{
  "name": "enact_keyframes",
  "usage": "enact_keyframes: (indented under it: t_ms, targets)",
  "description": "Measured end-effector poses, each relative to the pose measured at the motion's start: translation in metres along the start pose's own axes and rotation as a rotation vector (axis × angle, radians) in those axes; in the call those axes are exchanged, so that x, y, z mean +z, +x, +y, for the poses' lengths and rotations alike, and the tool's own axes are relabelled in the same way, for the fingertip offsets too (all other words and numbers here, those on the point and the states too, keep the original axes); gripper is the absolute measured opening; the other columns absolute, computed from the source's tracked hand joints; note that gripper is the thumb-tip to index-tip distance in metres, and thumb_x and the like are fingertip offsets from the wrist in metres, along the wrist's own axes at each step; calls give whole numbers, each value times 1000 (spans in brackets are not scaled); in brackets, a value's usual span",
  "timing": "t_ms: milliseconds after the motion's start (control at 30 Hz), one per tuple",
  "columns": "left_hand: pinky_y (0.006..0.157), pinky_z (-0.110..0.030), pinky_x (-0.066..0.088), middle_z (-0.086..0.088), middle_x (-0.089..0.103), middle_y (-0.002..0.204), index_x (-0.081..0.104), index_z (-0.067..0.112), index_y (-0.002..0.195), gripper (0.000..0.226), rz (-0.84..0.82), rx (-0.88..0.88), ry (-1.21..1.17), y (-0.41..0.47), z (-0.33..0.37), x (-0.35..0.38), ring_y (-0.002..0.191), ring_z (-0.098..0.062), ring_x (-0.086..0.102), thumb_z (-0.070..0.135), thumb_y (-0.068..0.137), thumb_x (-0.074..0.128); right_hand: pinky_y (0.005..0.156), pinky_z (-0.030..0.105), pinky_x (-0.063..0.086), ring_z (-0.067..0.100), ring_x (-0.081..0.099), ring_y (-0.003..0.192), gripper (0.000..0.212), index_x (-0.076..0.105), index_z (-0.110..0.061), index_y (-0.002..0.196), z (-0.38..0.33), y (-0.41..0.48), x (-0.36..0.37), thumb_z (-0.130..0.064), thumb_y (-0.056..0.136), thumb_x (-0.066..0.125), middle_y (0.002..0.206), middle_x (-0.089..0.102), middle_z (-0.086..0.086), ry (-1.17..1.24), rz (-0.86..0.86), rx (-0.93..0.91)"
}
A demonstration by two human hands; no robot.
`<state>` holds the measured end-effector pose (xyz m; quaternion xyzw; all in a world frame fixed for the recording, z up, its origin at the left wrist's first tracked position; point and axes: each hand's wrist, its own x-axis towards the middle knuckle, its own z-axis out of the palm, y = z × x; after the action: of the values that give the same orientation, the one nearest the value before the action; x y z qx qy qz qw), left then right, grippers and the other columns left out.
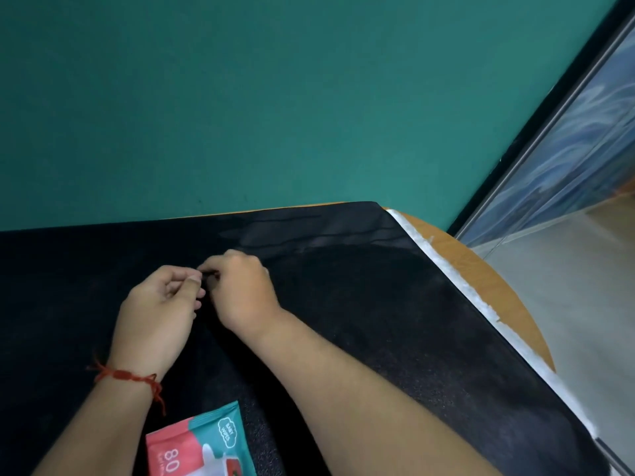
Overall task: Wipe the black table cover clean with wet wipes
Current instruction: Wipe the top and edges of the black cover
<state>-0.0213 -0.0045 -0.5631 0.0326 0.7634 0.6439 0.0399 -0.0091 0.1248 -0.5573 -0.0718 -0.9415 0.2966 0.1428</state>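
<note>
Pinching one dark scrap [207, 274], left hand [159, 312] and right hand [244, 291] meet over one cover [378, 321], one wipes pack [201, 444] nearby.

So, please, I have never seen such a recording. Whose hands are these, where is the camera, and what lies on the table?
There is no machine here: a person wears one camera on the head, looking down at their own hands. The left hand, with a red thread bracelet, and the right hand meet over the black table cover. Their fingertips seem to pinch a small dark bit; what it is, I cannot tell. A pack of baby wipes lies on the cover between the forearms.
</note>
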Motion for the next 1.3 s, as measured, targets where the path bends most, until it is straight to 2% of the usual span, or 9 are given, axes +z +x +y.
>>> enact_keyframes:
  t_ms: [200,433,533,633,833,967,1067,1167,1300]
  targets:
    - [72,-30,52,0,75,86,74,25,96,20,-16,3,9,0,-1,-2,81,-17,70,15,103,58,74,37,48,37,67,91,11,80,-16,105,36,20,-16,-20,99,72,98,66,10,-202,5,-50]
    - [74,-29,52,1,75,88,73,26,97,19,-14,-2,27,-2,3,-1,83,-15,71,17,104,58,83,39,58,29,73,95,8,82,-23,98,156,25,-103,-29,95,78,99,77,6,-239,209,283]
    - [75,-29,53,3,76,87,73,27,97,19,-15,-9,34,-1,2,-1,82,-12,72,19,103,58,83,36,59,26,74,95,6,81,-26,91,198,17,-138,-24,94,76,95,80,0,-239,269,425]
    - [81,-35,56,10,76,86,73,29,96,18,-10,-15,56,0,0,-2,77,-6,71,21,102,59,79,27,54,20,74,93,17,80,-29,87,208,10,-144,-17,95,71,96,80,-7,-222,304,451]
    - [87,-41,59,11,76,86,73,30,95,18,-6,-18,58,-2,3,-4,76,-4,71,22,102,59,81,22,56,3,69,78,2,84,-28,92,151,-24,-116,-26,91,83,92,77,-13,-157,186,229]
    - [84,-39,59,10,76,85,74,30,95,17,-6,-17,56,-1,2,-4,76,-5,71,22,102,60,76,9,46,0,64,77,11,83,-31,95,103,-79,-99,-20,93,81,83,62,-21,-109,24,15]
    - [79,-35,57,7,76,85,74,28,95,18,-9,-20,41,-2,2,-4,82,-13,73,20,102,59,81,15,50,-3,62,79,8,83,-30,99,113,-79,-108,-25,95,80,90,67,-15,-102,-24,-72]
    - [84,-39,58,6,76,86,74,28,96,17,-17,-19,56,-2,2,-4,83,-14,73,22,102,60,84,23,55,2,65,78,8,84,-26,100,163,-54,-139,-30,93,81,94,72,-8,-205,156,101]
    - [87,-41,59,12,76,85,74,29,96,16,-23,-18,74,-3,3,-3,82,-12,72,23,102,60,80,9,45,16,72,86,9,84,-15,99,224,-29,-185,-22,96,80,94,80,-1,-235,296,421]
